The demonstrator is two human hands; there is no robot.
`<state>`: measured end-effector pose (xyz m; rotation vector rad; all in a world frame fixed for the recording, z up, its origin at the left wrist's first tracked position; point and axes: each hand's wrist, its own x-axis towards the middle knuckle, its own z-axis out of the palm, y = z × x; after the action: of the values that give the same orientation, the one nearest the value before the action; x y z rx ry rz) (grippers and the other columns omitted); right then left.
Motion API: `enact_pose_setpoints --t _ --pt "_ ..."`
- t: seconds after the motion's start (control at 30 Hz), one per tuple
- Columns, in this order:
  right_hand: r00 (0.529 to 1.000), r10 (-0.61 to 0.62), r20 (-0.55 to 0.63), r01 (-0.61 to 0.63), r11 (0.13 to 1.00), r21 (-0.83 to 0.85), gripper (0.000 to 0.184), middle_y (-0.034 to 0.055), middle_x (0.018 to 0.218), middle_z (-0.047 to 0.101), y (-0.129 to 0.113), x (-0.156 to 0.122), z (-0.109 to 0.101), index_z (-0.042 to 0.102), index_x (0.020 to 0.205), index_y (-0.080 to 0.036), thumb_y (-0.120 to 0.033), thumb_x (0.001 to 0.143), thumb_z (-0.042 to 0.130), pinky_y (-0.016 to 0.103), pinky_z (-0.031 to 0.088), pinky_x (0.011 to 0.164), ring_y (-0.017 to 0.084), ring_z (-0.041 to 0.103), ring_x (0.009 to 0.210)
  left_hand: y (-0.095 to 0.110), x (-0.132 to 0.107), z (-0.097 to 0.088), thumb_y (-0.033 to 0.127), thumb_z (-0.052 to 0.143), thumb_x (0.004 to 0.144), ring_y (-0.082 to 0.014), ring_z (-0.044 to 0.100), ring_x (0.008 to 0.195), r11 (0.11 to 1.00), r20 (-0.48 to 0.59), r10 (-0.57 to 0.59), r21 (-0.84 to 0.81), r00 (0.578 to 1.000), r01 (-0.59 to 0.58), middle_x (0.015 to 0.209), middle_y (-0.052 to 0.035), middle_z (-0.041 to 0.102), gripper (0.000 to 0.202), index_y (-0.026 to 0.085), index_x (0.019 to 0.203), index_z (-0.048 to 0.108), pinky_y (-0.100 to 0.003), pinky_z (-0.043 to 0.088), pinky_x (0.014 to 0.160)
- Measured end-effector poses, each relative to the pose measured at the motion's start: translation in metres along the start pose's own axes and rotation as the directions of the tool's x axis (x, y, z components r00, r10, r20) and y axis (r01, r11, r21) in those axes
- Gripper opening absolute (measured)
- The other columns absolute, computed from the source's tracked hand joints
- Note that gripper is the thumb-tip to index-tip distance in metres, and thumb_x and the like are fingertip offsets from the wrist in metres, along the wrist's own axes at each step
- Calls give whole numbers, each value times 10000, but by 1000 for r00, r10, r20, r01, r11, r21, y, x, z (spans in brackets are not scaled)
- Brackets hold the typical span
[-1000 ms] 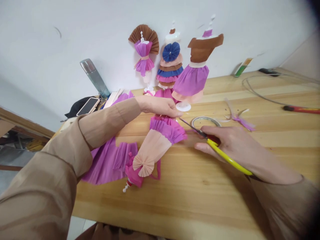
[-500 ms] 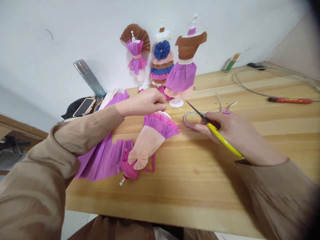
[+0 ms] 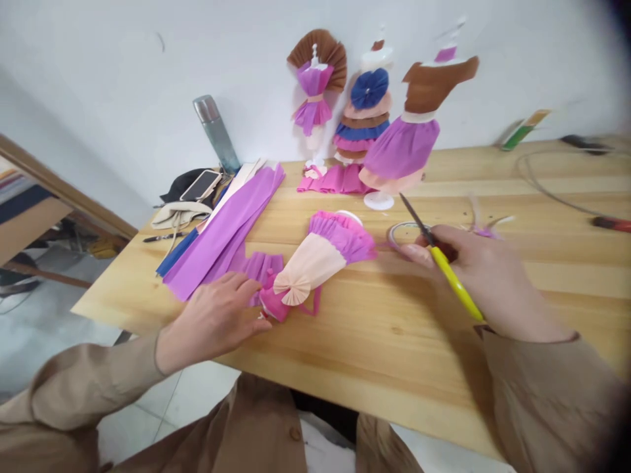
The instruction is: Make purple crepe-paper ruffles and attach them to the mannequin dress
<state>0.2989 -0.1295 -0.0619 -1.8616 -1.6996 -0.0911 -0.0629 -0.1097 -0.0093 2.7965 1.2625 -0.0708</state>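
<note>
My left hand (image 3: 217, 315) reaches over the neck end of a small mannequin (image 3: 315, 256) that lies on its side. Its thumb and fingers are apart, and whether they touch the mannequin I cannot tell. The mannequin wears a pink top, a peach pleated bow and a peach skirt with a purple and pink ruffled hem. Scissors with yellow handles (image 3: 454, 282) are held in my right hand (image 3: 483, 279), blades pointing up and away. Just under that hand's thumb lies a roll of tape (image 3: 394, 230). Purple crepe paper (image 3: 221, 230) is spread left of the mannequin.
Three dressed mannequins stand against the wall, the nearest in a brown top and purple skirt (image 3: 401, 148). A metal flask (image 3: 217, 135), a phone (image 3: 201, 185) and a pen (image 3: 162, 236) are at left. Paper scraps (image 3: 486, 230) and a red-handled tool (image 3: 611, 224) lie at right.
My left hand has moved from above the mannequin's hem down to its neck end, and its curled fingers have spread. The view has shifted left. The scissors stay in my right hand.
</note>
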Motion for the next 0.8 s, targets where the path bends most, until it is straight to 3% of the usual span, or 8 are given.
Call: enact_pose_setpoints --t 0.07,0.2,0.4,0.53,0.63,0.8 --pt "1000 2 5 -3 1000 17 717 47 552 615 0 0 3 656 713 -214 -855 799 347 289 311 521 200 532 504 9 -12 15 492 626 872 -239 629 895 993 56 -121 2 991 121 982 -68 652 357 183 1048 595 -318 424 656" --pt "997 45 58 -47 998 31 702 48 581 645 -4 -1 4 656 719 -215 -855 781 372 295 332 536 207 566 528 17 -13 33 440 534 937 -221 644 823 967 83 -256 40 963 254 955 -61 645 269 177 947 593 -318 417 607" --pt "984 147 98 -150 988 31 706 70 582 631 -8 2 -1 612 686 -214 -859 757 334 305 327 543 217 555 553 6 -9 33 307 447 990 -190 638 796 971 14 -140 197 990 135 853 -56 650 270 172 837 624 -297 397 593" --pt "983 177 44 -179 983 46 690 69 542 580 -12 4 -4 540 625 -222 -862 740 310 300 302 533 205 513 535 -7 -2 5 181 456 960 -173 589 746 937 -47 -84 337 995 95 837 -64 623 206 167 841 624 -287 315 523" --pt "983 185 10 -185 979 90 641 59 543 569 -16 4 -6 536 628 -220 -824 749 359 292 301 530 184 482 523 -16 15 -34 96 410 936 -190 543 741 854 -114 -32 513 993 87 834 -85 595 249 160 816 619 -304 270 521" --pt "971 238 35 -240 960 142 586 62 585 584 -20 4 -12 549 654 -219 -786 726 423 303 332 563 197 500 581 -20 68 -103 131 318 1001 -194 522 891 690 -172 85 721 981 67 1001 -81 615 326 166 962 640 -293 212 514"
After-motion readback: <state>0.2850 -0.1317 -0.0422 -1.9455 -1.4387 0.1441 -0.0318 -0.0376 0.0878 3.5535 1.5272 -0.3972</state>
